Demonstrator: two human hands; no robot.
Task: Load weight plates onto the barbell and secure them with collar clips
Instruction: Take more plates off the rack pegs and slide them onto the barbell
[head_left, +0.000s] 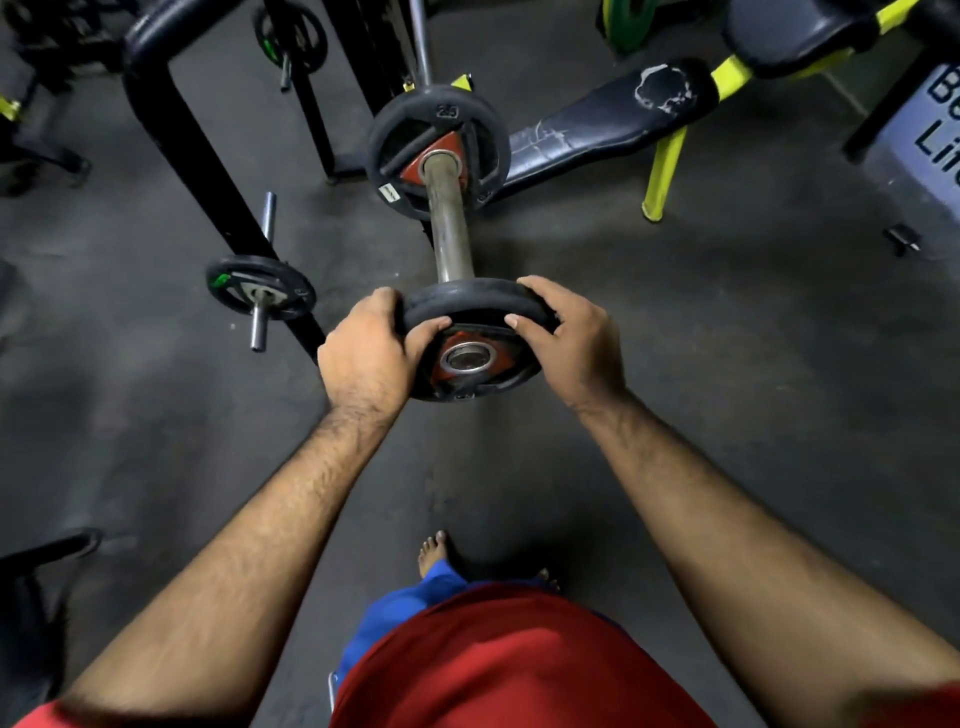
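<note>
Gripping a small black rubber weight plate with a red hub and steel-ringed bore (470, 358) from both sides, the person holds it at the centre of the frame, its bore threaded on the near end of a dull grey steel barbell sleeve (450, 228). The left hand (366, 358) wraps the plate's left rim, thumb across the near face and fingers curled round the far edge. The right hand (571, 338) does the same on the right rim, thumb laid on the face, fingers clamped over the back.

Further along the sleeve, above centre in the frame, a larger black plate with a red triangular centre (439, 150) sits on the bar, well apart from the small plate, with bare sleeve between them. I cannot tell from this view whether any collar clip is on the bar.

At the left of the frame a black steel rack upright (192, 150) slants down, carrying a small black plate with a green mark (260, 288) on a short chrome storage peg (258, 325). At the upper right lies a worn dark blue padded bench with yellow legs (608, 122). A bare foot (439, 553) shows at the bottom centre on the dark grey rubber floor (727, 364), above red shorts (493, 665).
</note>
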